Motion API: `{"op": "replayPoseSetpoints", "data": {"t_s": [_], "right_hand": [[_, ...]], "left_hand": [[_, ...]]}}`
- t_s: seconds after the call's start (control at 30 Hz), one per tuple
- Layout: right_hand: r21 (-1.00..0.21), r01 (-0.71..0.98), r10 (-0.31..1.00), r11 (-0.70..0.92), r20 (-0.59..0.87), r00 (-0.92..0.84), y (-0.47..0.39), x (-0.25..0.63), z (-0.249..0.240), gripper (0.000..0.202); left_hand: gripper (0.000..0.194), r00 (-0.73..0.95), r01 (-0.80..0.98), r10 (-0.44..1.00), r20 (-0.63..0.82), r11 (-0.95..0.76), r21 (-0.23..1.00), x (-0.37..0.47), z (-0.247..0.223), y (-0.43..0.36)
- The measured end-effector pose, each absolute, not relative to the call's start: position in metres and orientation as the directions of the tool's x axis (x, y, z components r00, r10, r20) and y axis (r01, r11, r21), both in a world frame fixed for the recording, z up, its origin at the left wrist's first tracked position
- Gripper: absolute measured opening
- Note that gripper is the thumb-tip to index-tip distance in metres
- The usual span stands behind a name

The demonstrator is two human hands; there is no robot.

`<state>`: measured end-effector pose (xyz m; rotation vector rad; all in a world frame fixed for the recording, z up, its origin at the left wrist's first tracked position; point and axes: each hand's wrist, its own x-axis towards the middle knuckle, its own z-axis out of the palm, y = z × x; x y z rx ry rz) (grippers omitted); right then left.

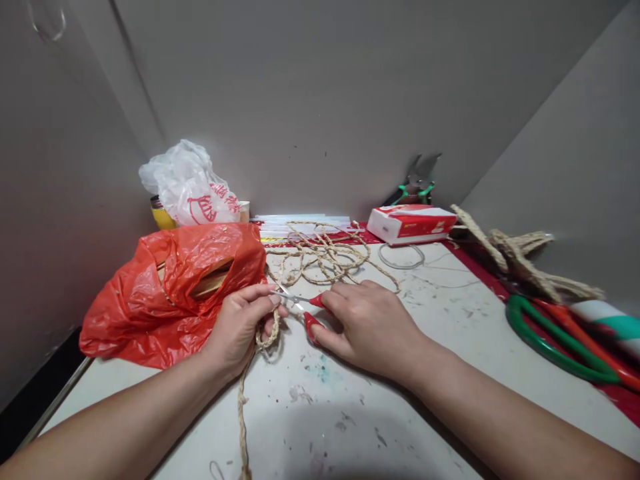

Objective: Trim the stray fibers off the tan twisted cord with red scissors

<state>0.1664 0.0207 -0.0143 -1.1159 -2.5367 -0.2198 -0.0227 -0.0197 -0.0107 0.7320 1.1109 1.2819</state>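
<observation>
My left hand pinches a braided straw cord, which loops below the fingers and runs down toward the table's near edge. In my right hand is a pair of scissors with red handles. Their blades are parted and point left, right at the fingertips of my left hand, close to the cord. Whether the blades touch the cord I cannot tell. Behind both hands, more straw cord lies in loose coils on the white table.
An orange plastic bag with straw-coloured material stands left, a white plastic bag behind it. A tissue pack, a grey wire loop and green-handled pliers are at the back right. Large green-handled shears lie far right near straw bundles.
</observation>
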Motion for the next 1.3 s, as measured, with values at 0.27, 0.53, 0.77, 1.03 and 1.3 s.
{"op": "replayPoseSetpoints", "data": {"t_s": [0.27, 0.53, 0.77, 1.03, 1.3], "right_hand": [[-0.045, 0.750, 0.718, 0.660, 0.335, -0.611, 0.0219, 0.1655, -0.0169, 0.030], [-0.002, 0.736, 0.690, 0.677, 0.351, -0.633, 0.0210, 0.1661, -0.0195, 0.031], [0.068, 0.756, 0.670, 0.651, 0.416, -0.614, 0.0170, 0.1641, -0.0157, 0.031], [0.085, 0.741, 0.643, 0.666, 0.437, -0.629, 0.0172, 0.1644, -0.0193, 0.030], [0.030, 0.726, 0.650, 0.687, 0.421, -0.632, 0.0183, 0.1652, -0.0185, 0.029]], "left_hand": [[0.018, -0.045, -0.339, 0.983, -0.176, 0.151, 0.929, -0.0237, -0.0141, -0.0177], [0.022, -0.073, -0.327, 0.980, -0.184, 0.151, 0.933, -0.0212, -0.0167, -0.0174], [0.023, -0.093, -0.331, 0.978, -0.186, 0.146, 0.932, -0.0205, -0.0157, -0.0179], [0.024, -0.084, -0.333, 0.980, -0.178, 0.141, 0.932, -0.0203, -0.0158, -0.0178], [0.028, -0.099, -0.335, 0.978, -0.181, 0.139, 0.932, -0.0201, -0.0151, -0.0173]]}}
